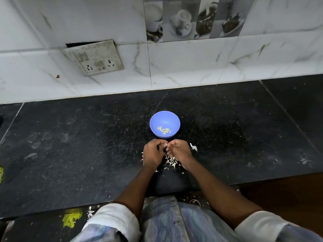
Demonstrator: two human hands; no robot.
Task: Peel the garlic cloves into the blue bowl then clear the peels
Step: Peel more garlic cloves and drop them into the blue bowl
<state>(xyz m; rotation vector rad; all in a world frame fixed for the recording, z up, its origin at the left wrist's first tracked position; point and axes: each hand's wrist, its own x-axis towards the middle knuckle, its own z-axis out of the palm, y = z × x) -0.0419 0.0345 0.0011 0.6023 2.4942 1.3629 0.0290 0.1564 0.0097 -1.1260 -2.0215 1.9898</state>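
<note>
The blue bowl (164, 119) stands on the black counter and holds several pale peeled garlic cloves (164, 131) at its bottom. Just in front of it, my left hand (153, 153) and my right hand (180, 150) are brought together, fingers curled, pinching a small white garlic clove (166, 145) between their fingertips. Most of the clove is hidden by the fingers. A heap of white peels (171, 161) lies on the counter under and between my hands. One larger peel (193, 147) lies to the right of my right hand.
The black stone counter (87, 154) runs to a marble-tiled wall with a switch-and-socket plate (95, 57). Its front edge is near my body. Yellow scraps (71, 219) and a few peels lie on the floor below. A yellow-green bit shows at the far left edge (1, 173).
</note>
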